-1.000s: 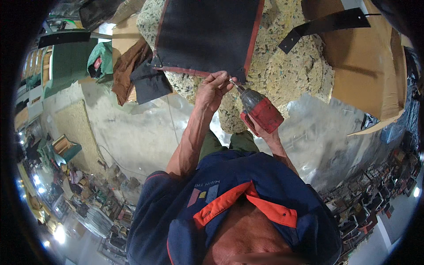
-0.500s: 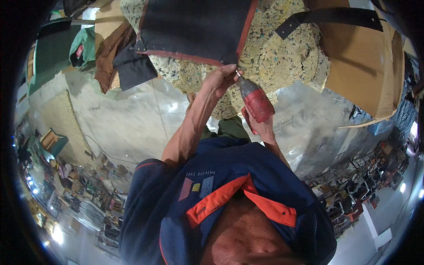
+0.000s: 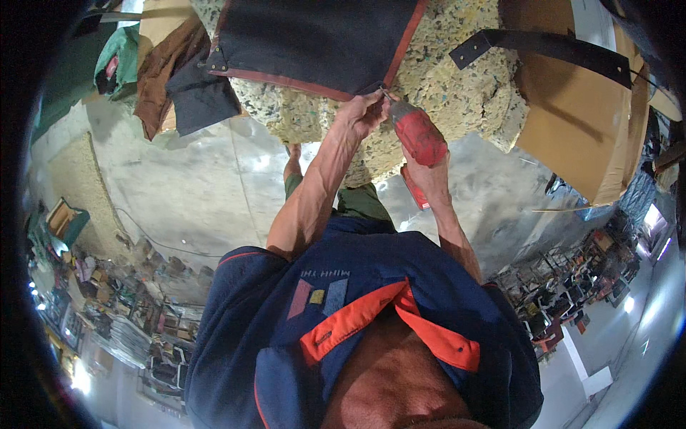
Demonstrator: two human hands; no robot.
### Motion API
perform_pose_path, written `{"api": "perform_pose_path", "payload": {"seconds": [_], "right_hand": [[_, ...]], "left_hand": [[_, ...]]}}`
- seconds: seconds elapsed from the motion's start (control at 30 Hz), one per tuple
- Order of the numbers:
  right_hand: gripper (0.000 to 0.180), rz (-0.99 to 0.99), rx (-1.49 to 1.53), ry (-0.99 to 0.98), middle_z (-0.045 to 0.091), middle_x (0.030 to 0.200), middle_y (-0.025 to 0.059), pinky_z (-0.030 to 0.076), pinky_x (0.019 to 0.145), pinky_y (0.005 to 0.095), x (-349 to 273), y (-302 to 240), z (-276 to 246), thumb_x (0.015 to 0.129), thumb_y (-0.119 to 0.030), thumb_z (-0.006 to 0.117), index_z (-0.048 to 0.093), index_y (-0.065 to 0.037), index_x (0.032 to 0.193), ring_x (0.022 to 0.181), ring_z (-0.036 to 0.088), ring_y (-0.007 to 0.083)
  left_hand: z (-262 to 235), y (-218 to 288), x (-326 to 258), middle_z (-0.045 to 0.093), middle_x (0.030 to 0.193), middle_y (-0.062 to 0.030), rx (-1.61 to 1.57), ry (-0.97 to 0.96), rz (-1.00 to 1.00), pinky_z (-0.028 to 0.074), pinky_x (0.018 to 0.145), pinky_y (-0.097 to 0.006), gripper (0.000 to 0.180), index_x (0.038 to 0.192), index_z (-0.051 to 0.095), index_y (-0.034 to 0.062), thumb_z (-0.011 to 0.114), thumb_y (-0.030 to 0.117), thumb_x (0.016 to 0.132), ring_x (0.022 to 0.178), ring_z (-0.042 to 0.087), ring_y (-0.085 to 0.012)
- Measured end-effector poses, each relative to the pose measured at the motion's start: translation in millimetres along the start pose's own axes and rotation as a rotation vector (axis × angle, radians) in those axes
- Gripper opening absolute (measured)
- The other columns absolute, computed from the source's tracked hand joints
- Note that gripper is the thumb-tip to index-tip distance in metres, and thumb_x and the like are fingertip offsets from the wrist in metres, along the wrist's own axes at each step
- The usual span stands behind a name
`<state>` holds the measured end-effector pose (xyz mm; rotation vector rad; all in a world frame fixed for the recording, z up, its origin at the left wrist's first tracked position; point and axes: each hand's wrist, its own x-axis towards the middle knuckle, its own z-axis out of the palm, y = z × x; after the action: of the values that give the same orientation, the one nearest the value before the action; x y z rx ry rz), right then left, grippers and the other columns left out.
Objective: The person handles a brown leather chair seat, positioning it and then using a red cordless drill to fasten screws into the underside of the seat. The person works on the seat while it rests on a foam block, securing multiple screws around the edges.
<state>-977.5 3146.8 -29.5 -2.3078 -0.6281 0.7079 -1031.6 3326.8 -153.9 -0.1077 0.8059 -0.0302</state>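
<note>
Brown and dark cloths [image 3: 179,79] lie to my left on the concrete floor [image 3: 193,186], cardboard [image 3: 593,121] and a black strap [image 3: 550,46] to my right. My right hand [image 3: 429,179] is wrapped tight around a red power drill [image 3: 420,139], its long axis slanting up and left, the tip meeting the red-trimmed corner of dark fabric [image 3: 314,39] over speckled foam [image 3: 457,86]. My left hand [image 3: 361,114] fingers curl closed, pinching that corner beside the tip.

Glossy red plastic power tool [image 3: 418,136], matt dark cloth panel [image 3: 314,36], rough speckled foam [image 3: 457,86].
</note>
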Motion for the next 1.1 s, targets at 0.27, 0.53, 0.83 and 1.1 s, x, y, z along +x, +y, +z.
{"api": "perform_pose_path", "payload": {"seconds": [0.27,0.53,0.83,1.1], "right_hand": [[0.032,0.01,-0.093,-0.02,0.075,0.108,0.0158,0.055,0.088,0.0384,18,-12,-4,0.084,-0.01,0.077,0.069,0.001,0.113,0.103,0.073,0.029],[0.031,0.177,-0.219,-0.069,0.071,0.089,0.0285,0.054,0.082,0.0522,43,-41,-9,0.082,-0.027,0.072,0.072,0.0,0.098,0.097,0.068,0.0475],[0.034,0.275,-0.382,-0.144,0.072,0.107,0.0213,0.054,0.09,0.045,56,-40,2,0.085,-0.02,0.069,0.068,-0.006,0.115,0.106,0.069,0.0382],[0.029,0.212,-0.412,-0.177,0.072,0.108,0.0195,0.054,0.09,0.0441,61,-35,-1,0.086,-0.017,0.069,0.068,-0.006,0.114,0.105,0.069,0.0369]], "left_hand": [[-14,1,16,0.068,0.107,-0.0169,-0.261,-0.114,-0.075,0.064,0.08,-0.035,0.016,0.112,0.059,-0.0042,0.05,0.006,0.105,0.094,0.07,-0.0226],[-19,-6,31,0.068,0.103,-0.0134,-0.313,0.002,-0.035,0.064,0.081,-0.042,0.014,0.111,0.061,-0.0019,0.052,0.006,0.104,0.094,0.069,-0.0276],[-9,-3,31,0.068,0.103,-0.0109,-0.286,0.059,-0.039,0.062,0.083,-0.045,0.011,0.111,0.061,0.0023,0.057,0.007,0.102,0.091,0.069,-0.0273],[3,-3,5,0.066,0.101,-0.009,0.029,0.208,-0.029,0.06,0.08,-0.043,0.015,0.113,0.06,0.0033,0.048,0.009,0.105,0.091,0.067,-0.0245]]}}
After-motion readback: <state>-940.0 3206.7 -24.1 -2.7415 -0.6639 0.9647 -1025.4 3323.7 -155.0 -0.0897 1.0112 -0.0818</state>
